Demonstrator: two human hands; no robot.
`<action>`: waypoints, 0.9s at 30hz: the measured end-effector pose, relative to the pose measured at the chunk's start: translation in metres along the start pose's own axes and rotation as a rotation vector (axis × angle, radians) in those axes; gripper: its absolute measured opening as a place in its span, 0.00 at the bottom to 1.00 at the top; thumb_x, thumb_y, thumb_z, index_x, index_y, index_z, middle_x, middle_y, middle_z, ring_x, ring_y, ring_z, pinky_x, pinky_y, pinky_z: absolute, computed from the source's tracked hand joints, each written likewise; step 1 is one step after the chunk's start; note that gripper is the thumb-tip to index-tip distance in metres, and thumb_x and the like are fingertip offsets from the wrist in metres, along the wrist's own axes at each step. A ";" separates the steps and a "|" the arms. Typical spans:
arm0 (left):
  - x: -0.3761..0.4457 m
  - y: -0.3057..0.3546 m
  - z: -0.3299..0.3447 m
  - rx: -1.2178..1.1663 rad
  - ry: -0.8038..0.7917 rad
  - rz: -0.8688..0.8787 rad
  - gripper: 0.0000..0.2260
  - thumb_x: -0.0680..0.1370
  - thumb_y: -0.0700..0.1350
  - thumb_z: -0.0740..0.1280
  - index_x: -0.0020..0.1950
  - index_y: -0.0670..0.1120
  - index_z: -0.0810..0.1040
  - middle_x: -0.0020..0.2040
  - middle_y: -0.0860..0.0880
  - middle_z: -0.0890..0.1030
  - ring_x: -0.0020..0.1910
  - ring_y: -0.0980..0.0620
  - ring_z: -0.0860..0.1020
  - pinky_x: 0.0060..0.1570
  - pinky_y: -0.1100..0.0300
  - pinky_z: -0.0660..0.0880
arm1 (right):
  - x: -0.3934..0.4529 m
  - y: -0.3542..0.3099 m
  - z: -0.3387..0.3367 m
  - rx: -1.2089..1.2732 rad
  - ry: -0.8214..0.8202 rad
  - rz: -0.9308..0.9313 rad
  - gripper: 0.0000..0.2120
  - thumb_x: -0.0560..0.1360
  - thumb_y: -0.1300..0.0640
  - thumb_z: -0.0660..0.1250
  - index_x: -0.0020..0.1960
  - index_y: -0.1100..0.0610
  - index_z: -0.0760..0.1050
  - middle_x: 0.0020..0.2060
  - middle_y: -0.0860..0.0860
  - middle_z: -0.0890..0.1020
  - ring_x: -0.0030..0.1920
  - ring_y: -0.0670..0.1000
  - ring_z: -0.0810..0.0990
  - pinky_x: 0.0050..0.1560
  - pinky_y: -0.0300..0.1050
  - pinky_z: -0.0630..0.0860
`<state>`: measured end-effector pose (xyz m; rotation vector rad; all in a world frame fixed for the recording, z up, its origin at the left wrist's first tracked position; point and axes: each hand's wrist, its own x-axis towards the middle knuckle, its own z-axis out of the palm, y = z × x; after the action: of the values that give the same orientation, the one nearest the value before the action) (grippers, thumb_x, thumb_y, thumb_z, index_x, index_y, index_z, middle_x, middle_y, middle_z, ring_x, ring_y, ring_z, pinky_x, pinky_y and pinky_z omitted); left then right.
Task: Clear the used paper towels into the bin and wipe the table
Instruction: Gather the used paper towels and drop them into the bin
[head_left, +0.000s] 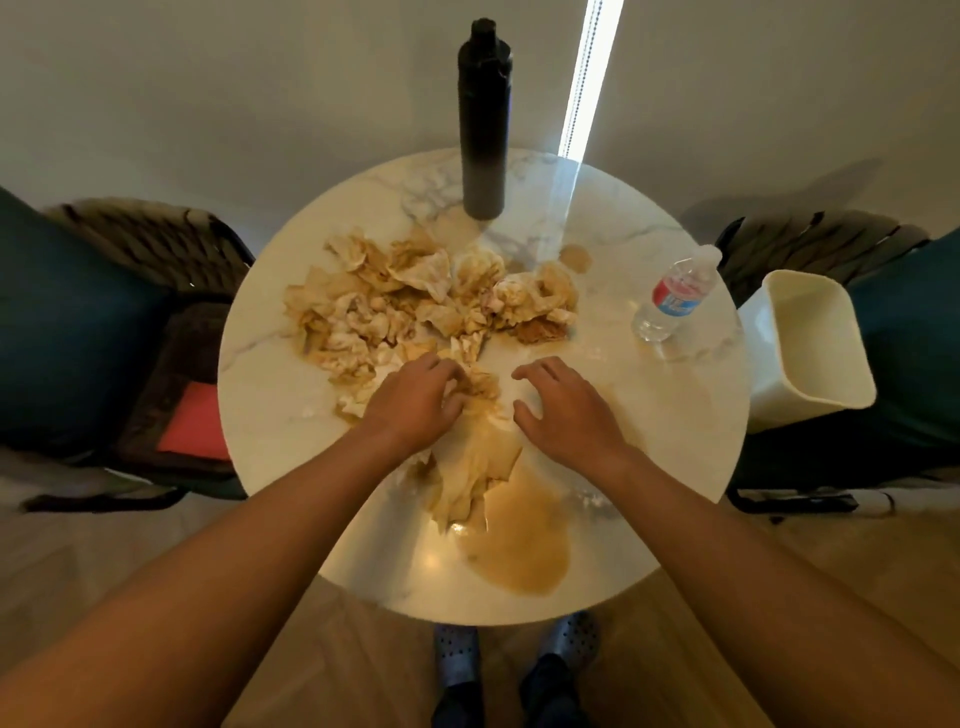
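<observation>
Round marble table (270, 395): our left hand (415, 400) curls its fingers (449, 371) into brown-stained used paper towels (415, 301), which spread from under those fingertips to well beyond them. Our right hand (563, 402) hovers just beside, fingers (530, 371) loosely spread, gripping nothing; a tan spill (519, 540) lies behind both wrists. The cream bin (810, 343) stands off the table, well right of the right fingers

both bare forearms reach forward, palms down. the left hand (415, 400) has its fingers curled in a grip around a crumpled wad. the right hand (563, 410) hovers alongside, fingers spread and lightly bent, holding nothing.
</observation>
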<state>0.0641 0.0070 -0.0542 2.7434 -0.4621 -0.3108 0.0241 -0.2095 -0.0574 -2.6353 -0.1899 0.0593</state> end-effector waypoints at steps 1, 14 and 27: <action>0.001 -0.004 -0.001 0.020 0.019 -0.008 0.13 0.78 0.51 0.66 0.62 0.52 0.76 0.58 0.51 0.77 0.57 0.48 0.76 0.51 0.51 0.75 | 0.004 -0.003 0.004 0.001 -0.005 -0.006 0.18 0.76 0.52 0.68 0.65 0.51 0.76 0.62 0.49 0.77 0.57 0.54 0.79 0.53 0.50 0.78; 0.037 -0.026 0.004 0.126 -0.059 -0.058 0.28 0.76 0.59 0.67 0.74 0.54 0.65 0.68 0.52 0.75 0.68 0.46 0.68 0.62 0.48 0.64 | 0.053 -0.013 0.048 0.034 -0.101 -0.027 0.21 0.75 0.52 0.72 0.66 0.54 0.74 0.60 0.52 0.78 0.57 0.55 0.78 0.51 0.50 0.78; 0.048 -0.035 0.003 0.081 -0.022 -0.036 0.16 0.76 0.53 0.64 0.63 0.52 0.75 0.52 0.51 0.81 0.57 0.46 0.74 0.56 0.48 0.65 | 0.060 -0.007 0.057 0.124 -0.066 -0.008 0.18 0.73 0.56 0.71 0.62 0.54 0.75 0.50 0.53 0.79 0.51 0.54 0.76 0.46 0.45 0.72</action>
<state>0.1171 0.0201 -0.0770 2.8318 -0.4410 -0.3380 0.0780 -0.1679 -0.1050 -2.5107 -0.2121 0.1505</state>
